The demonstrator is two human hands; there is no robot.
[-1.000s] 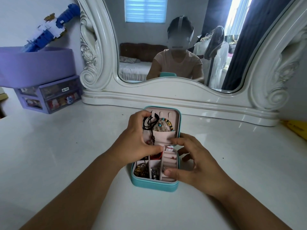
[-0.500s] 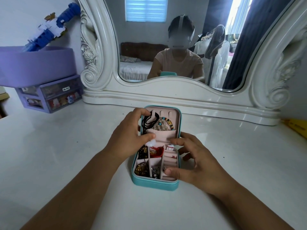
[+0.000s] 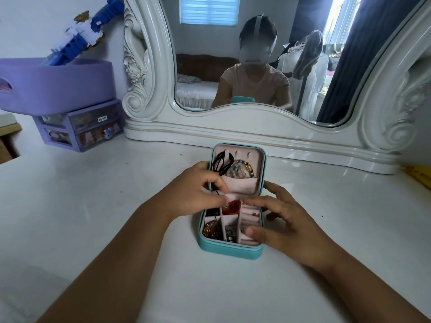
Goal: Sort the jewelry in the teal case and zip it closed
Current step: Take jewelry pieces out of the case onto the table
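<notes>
The teal case (image 3: 229,249) lies open on the white dresser, its pink lid standing up at the back. A black cord necklace (image 3: 221,163) hangs from the lid's hooks beside a beaded bracelet (image 3: 240,170) tucked in the lid pocket. My left hand (image 3: 193,190) pinches the lower end of the black cord just above the tray. A red piece (image 3: 233,206) and gold jewelry (image 3: 211,229) lie in the left compartments. My right hand (image 3: 286,224) holds the case's right side, with its thumb on the ring rolls and its index finger reaching toward the red piece.
A large white carved mirror frame (image 3: 256,136) stands right behind the case. At the back left are a purple drawer unit (image 3: 81,129), a purple basket (image 3: 58,85) and a blue-and-white toy (image 3: 81,36). A yellow object (image 3: 419,176) lies at the right edge.
My left hand has come down from the lid toward the tray, still on the black cord. My right index finger has stretched in toward the red piece.
</notes>
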